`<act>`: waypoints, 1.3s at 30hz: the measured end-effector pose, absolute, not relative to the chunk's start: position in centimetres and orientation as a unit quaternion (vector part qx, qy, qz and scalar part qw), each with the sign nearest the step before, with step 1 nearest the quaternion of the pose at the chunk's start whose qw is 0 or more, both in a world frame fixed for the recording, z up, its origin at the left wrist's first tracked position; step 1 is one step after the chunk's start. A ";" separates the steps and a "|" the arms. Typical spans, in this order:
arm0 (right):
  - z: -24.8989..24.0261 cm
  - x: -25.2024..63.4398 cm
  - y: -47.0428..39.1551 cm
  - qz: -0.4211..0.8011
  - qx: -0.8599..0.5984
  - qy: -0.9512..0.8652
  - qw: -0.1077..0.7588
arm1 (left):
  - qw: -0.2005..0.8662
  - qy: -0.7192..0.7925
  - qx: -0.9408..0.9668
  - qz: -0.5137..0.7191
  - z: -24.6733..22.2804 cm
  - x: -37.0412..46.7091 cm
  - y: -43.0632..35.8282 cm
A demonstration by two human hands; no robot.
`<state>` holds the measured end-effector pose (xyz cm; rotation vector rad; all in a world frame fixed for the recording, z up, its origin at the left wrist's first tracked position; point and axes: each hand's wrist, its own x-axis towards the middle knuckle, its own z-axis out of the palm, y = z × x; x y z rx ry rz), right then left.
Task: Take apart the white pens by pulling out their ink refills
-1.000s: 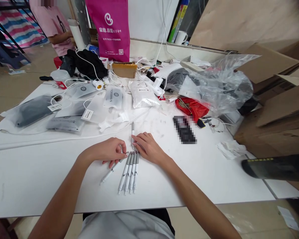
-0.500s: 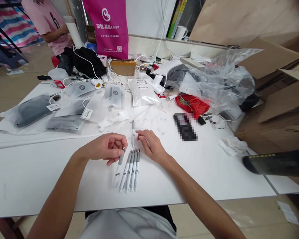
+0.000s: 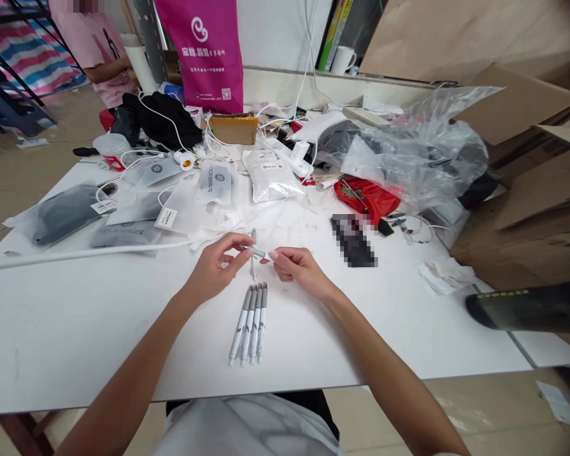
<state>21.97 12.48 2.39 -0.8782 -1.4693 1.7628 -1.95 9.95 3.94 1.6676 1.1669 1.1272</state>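
- Frosted bags [image 3: 66,212]: spread on the counter [image 3: 99,342], beyond the left hand [image 3: 223,263].
- Left hand: thumb and fingers pinching the held pen [image 3: 259,253].
- Four pens [image 3: 251,326]: side by side, nearer the body.
- Lone pen [image 3: 254,269]: under the held pen, partly hidden.
- Right hand [image 3: 298,267]: curled, pinching the other end.
- Blurred black item [image 3: 354,242], red bag [image 3: 382,201], tissue [image 3: 444,275]: farther right.
- Boxes [image 3: 541,202]: crowding the right edge.

Grey-and-white pens [image 3: 252,324], magenta bag [image 3: 209,57] with white print, red plastic bag [image 3: 377,199], white table [image 3: 99,316]
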 end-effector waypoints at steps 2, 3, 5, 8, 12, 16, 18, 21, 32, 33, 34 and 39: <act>2.4 22.1 12.5 0.681 -0.344 -0.562 0.320 | 0.320 0.468 0.715 0.410 3.6 -2.2 10.0; 2.4 22.2 12.6 0.682 -0.347 -0.562 0.315 | 0.292 0.469 0.736 0.390 3.4 -2.3 10.0; 2.4 22.2 12.6 0.681 -0.351 -0.563 0.310 | 0.262 0.476 0.760 0.357 3.2 -2.5 10.1; 2.3 22.2 12.6 0.679 -0.353 -0.567 0.303 | 0.245 0.481 0.776 0.327 3.1 -2.6 10.0; 2.5 22.3 12.4 0.655 -0.365 -0.597 0.285 | 0.237 0.493 0.779 0.307 3.3 -2.5 9.8; 3.2 22.7 12.3 0.545 -0.394 -0.689 0.269 | 0.282 0.543 0.739 0.282 4.2 -2.1 9.6; 3.4 22.9 12.6 0.476 -0.390 -0.738 0.278 | 0.327 0.561 0.717 0.256 4.7 -2.0 9.9; 3.3 23.1 13.6 0.416 -0.362 -0.784 0.286 | 0.338 0.553 0.717 0.258 5.0 -2.2 10.6; -0.8 23.3 15.2 0.099 -0.315 -0.903 0.273 | 0.222 0.538 0.746 0.323 1.6 -2.4 10.3; -1.1 23.4 15.1 0.083 -0.318 -0.905 0.271 | 0.226 0.547 0.742 0.314 1.5 -2.4 10.2; -1.3 23.5 15.0 0.074 -0.321 -0.905 0.270 | 0.231 0.557 0.737 0.306 1.3 -2.4 10.2; -1.5 23.8 14.8 0.075 -0.330 -0.901 0.270 | 0.195 0.518 0.745 0.372 0.5 -2.4 10.2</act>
